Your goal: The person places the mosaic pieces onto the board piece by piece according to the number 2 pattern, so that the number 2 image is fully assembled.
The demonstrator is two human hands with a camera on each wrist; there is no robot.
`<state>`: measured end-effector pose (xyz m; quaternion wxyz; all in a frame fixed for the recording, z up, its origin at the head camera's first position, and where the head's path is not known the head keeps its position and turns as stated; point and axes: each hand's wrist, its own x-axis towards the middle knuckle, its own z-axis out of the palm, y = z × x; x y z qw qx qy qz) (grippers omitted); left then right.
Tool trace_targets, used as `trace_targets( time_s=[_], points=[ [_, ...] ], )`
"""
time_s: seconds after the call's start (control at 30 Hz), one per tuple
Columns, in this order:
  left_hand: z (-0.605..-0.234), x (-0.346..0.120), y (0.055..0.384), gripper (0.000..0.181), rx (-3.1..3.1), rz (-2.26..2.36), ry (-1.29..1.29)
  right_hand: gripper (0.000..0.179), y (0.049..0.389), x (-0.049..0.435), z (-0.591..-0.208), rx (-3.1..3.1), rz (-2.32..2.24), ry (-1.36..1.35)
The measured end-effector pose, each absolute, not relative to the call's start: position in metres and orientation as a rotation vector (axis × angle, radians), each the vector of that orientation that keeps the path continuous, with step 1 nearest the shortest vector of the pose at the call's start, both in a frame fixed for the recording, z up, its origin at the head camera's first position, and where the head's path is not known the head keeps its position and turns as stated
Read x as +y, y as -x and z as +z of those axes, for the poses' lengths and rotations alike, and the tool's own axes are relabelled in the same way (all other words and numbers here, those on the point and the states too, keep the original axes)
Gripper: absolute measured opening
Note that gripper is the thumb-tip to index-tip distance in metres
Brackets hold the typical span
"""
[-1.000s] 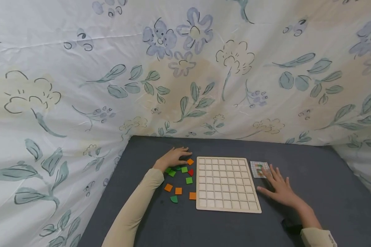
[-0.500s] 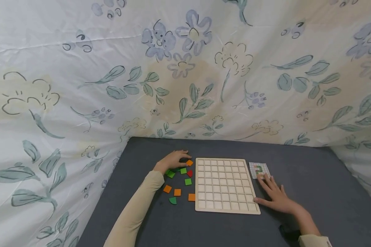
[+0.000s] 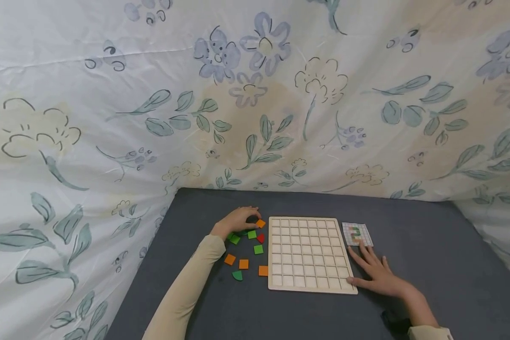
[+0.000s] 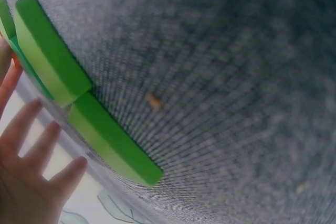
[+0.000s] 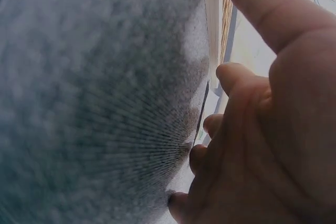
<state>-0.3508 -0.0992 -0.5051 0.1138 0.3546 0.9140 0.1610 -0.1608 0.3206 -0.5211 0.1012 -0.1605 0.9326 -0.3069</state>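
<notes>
My left hand (image 3: pixel 238 219) reaches over the small tiles left of the board, with thumb and index fingertip closed on the edges of an orange square tile (image 3: pixel 260 223). In the left wrist view its other fingers are spread behind green tiles (image 4: pixel 52 51), and only a sliver of orange shows. To the right, my right hand (image 3: pixel 380 276) lies with fingers extended. Its thumb touches the right edge of the wooden grid board (image 3: pixel 310 291), and its fingertips reach the lower edge of a small pattern card (image 3: pixel 352 228).
Near the left hand lie a red tile (image 3: pixel 260 238), a green square tile (image 3: pixel 258 249) and several others. Orange tiles (image 3: pixel 244 264) and a green quarter-round tile (image 3: pixel 237 276) are closer to the front. Floral cloth (image 3: pixel 255 94) hangs behind the dark table (image 3: pixel 306 316).
My left index finger has curled down toward the thumb at the orange tile. My right hand has drawn back off the card, uncovering its pattern, and its thumb has come onto the board's edge.
</notes>
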Motion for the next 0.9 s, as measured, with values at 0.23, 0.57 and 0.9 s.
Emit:
trace_targets(
  time_s=[0.23, 0.57, 0.9],
  points=[
    [-0.505, -0.102, 0.349, 0.033, 2.683, 0.497, -1.027, 0.077, 0.159, 0.320, -0.520, 2.673, -0.959, 0.495],
    [-0.504, -0.093, 0.350, 0.031, 2.761, 0.450, -0.994, 0.078, 0.163, 0.320, -0.507, 2.644, -0.892, 0.486],
    [-0.501, -0.098, 0.348, 0.029, 2.810, 0.453, -0.940, 0.078, 0.165, 0.318, -0.512, 2.639, -0.887, 0.471]
  ],
)
